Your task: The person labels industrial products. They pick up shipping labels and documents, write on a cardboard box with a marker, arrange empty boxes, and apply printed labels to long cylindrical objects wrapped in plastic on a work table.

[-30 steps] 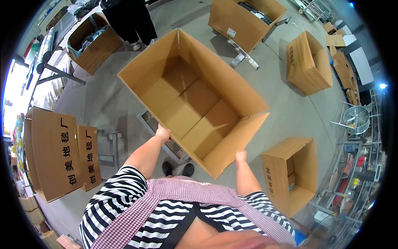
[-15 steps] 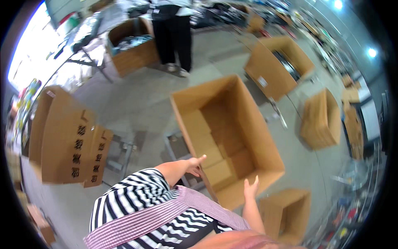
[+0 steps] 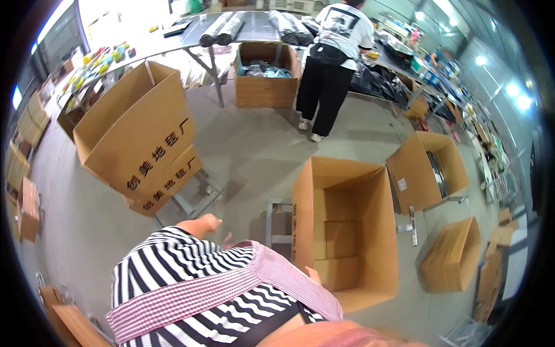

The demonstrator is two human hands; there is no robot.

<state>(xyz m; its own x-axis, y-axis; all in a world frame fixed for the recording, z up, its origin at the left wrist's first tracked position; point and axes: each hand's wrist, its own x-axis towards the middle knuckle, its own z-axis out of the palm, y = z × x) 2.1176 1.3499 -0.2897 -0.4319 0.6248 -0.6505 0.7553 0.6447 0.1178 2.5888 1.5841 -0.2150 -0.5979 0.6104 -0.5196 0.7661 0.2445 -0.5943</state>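
Box of open-topped cardboard sits just right of the right grip, which the checked apron partly hides; I cannot tell if it is clamped. Left grip hangs well apart from that box, finger closure unclear, with a lettered carton ahead and left of it.

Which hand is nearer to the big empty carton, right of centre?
Right. The right hand is at the left rim of the carton; the left hand is apart, farther left.
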